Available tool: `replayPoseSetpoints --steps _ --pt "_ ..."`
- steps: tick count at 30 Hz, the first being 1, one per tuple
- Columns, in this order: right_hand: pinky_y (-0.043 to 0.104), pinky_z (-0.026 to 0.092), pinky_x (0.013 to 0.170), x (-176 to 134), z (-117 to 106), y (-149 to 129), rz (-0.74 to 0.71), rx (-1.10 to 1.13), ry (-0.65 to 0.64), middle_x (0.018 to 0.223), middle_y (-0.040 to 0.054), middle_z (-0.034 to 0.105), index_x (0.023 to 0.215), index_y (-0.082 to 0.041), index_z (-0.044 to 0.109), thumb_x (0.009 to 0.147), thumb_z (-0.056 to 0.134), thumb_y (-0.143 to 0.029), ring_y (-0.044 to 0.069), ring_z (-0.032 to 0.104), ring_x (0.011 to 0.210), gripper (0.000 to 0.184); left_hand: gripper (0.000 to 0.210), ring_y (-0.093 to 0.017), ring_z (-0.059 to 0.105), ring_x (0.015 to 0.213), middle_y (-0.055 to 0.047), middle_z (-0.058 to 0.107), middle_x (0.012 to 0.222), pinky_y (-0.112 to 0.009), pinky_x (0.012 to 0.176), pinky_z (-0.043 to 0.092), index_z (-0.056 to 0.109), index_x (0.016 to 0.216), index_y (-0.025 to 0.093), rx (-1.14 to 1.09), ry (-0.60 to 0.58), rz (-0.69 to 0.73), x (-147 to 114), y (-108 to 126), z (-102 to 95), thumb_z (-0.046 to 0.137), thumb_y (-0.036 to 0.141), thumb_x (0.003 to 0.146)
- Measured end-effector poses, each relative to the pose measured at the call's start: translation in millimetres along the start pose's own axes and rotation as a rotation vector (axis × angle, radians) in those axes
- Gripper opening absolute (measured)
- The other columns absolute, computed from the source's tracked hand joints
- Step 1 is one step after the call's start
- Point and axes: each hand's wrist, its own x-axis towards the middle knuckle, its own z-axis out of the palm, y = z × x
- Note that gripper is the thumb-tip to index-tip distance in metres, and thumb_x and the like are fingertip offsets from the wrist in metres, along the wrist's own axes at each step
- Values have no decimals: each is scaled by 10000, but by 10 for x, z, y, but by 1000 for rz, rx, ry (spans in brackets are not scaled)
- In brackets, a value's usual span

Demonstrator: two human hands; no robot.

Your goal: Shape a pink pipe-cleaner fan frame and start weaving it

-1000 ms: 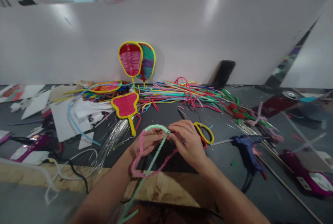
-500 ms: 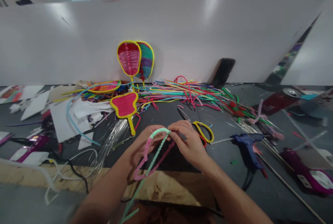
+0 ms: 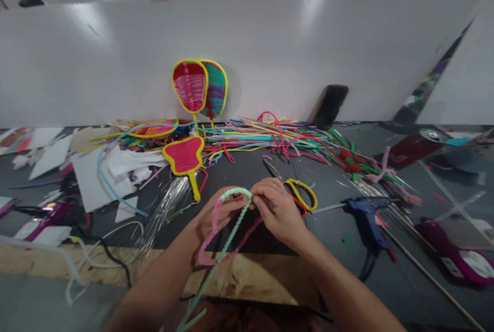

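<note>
Between my hands is a loop of twisted pipe cleaners, pink along the sides and mint green at the top. A mint green strand runs down its middle and trails toward my lap. My left hand is closed behind the loop's green top, its fingers partly hidden. With thumb and fingers pinched, my right hand grips the loop's top right, where the green strand meets the rim. Just past my right hand lie scissors with yellow and red handles. Beyond my left hand is a small fan, pink with a yellow rim.
Two more fans lean on the white partition. A pile of coloured pipe cleaners lies before it. A phone stands right of them. At right are a blue glue gun, a red can and a purple device.
The loop has turned slightly and looks wider, its pink left side shifting a little left. Both hands keep their hold in nearly the same place.
</note>
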Motion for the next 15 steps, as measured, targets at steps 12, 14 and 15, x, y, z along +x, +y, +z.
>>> replayPoseSetpoints --steps 12,14,15 --pt "368 429 883 -15 3 115 20 -27 84 1031 65 638 1053 -215 582 859 497 -198 189 546 997 212 190 -124 582 669 -29 641 690 -209 645 400 654 772 160 21 -42 -17 -20 80 -96 734 289 655" --pt "362 440 873 11 -66 226 73 -52 129 1051 73 630 1078 -210 566 868 468 -201 184 561 989 232 244 -125 583 653 -25 647 690 -213 635 402 651 819 166 12 -53 -32 -17 128 -118 756 273 626" --pt "354 451 855 44 -113 289 109 -60 150 1054 79 629 1086 -203 558 870 452 -199 180 575 966 241 273 -120 579 631 -18 647 682 -215 629 403 648 828 166 16 -48 -37 -9 147 -130 770 259 602"
